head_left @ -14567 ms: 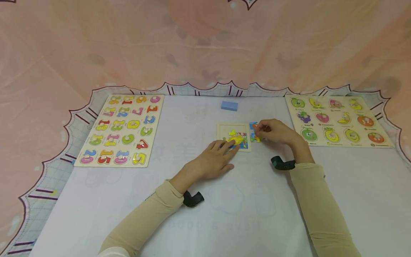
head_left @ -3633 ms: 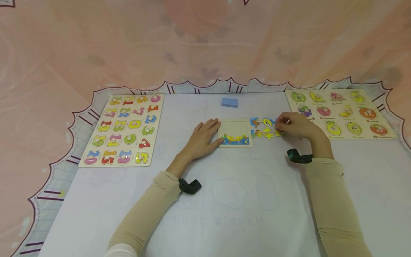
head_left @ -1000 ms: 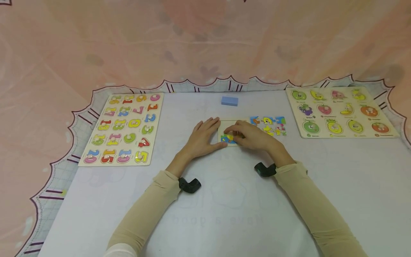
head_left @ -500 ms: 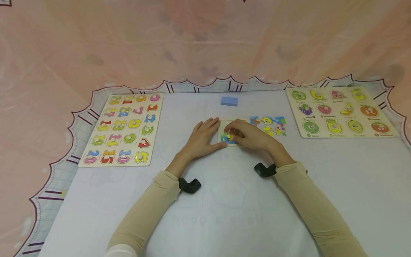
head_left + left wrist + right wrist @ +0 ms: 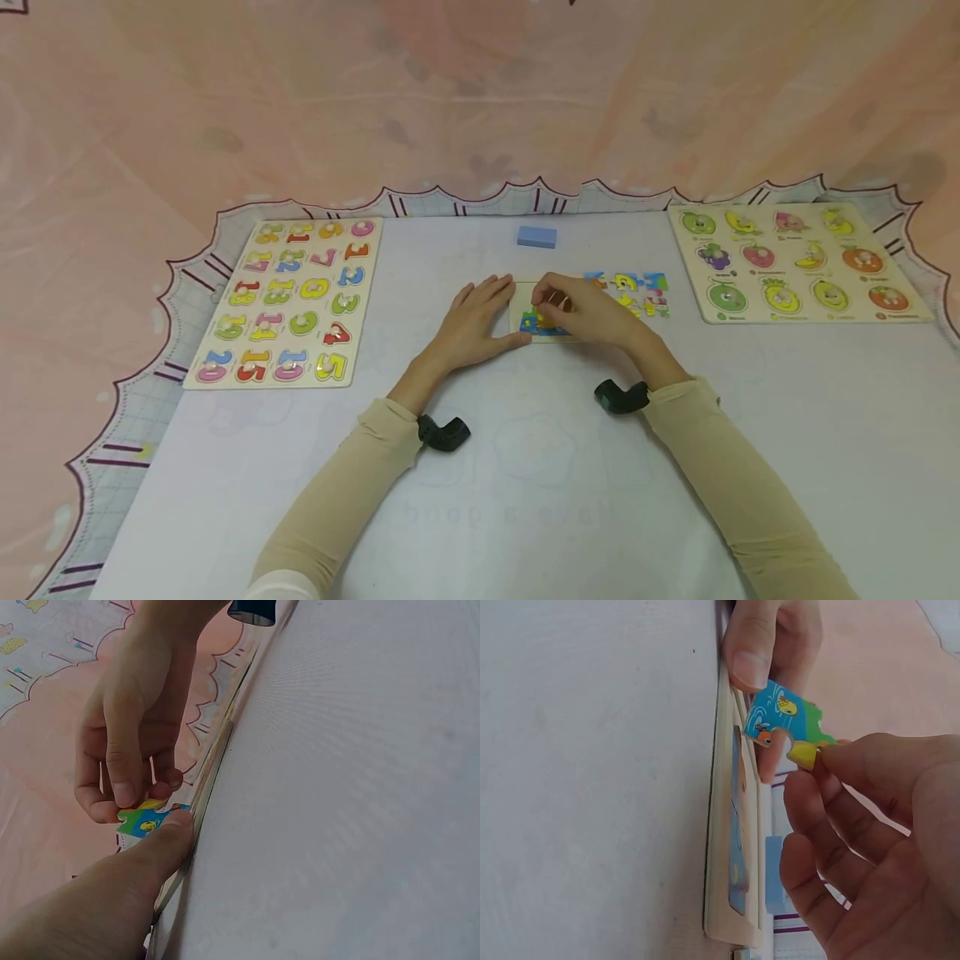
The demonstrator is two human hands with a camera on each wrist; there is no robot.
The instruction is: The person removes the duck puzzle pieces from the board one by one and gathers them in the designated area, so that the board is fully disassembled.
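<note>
My left hand (image 5: 471, 325) lies with fingers extended along the left side of a small wooden puzzle tray (image 5: 522, 292), its thumb at the tray's near left corner. Over the tray, my right hand (image 5: 588, 312) pinches a jigsaw piece (image 5: 791, 712) between thumb and fingertips. That piece is blue and green with a yellow part and small printed animals, and in the right wrist view it stands tilted above the tray's surface. The left thumb (image 5: 176, 825) overlaps its edge in the left wrist view. My right hand hides much of the tray in the head view.
Several loose jigsaw pieces (image 5: 654, 282) lie right of the tray. A blue block (image 5: 537, 237) sits behind it. A number board (image 5: 285, 304) lies at the left, a fruit board (image 5: 798, 262) at the back right. Patterned cloth hangs behind the white tabletop (image 5: 517, 542).
My right hand went from the loose pieces at the right to the tray, then rose slightly with the piece. Earlier, pieces left the tray for the group at its right. My left hand stays put lately.
</note>
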